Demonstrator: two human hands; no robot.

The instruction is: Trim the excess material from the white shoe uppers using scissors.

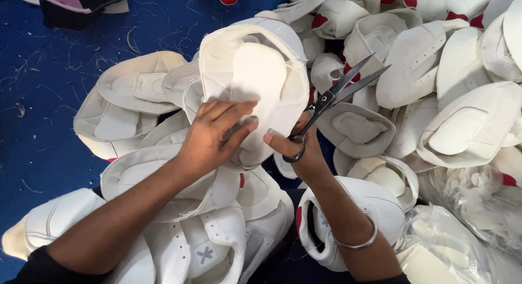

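My left hand (215, 134) presses flat on the inside of a white shoe upper (255, 77) that I hold up in the middle of the view, its cream lining facing me. My right hand (296, 151) grips the lower right edge of the same piece with the thumb. Black scissors (337, 91) hang from the fingers of that hand, blades slightly apart and pointing up to the right. A metal bangle (359, 242) sits on my right wrist.
Several white shoe uppers, some with red patches, lie piled at the right (446, 61) and under my arms (206, 240). The surface is blue (43, 126) with loose thread scraps. Clear plastic bags of white pieces (462, 229) lie at the lower right. A dark object (76, 4) sits top left.
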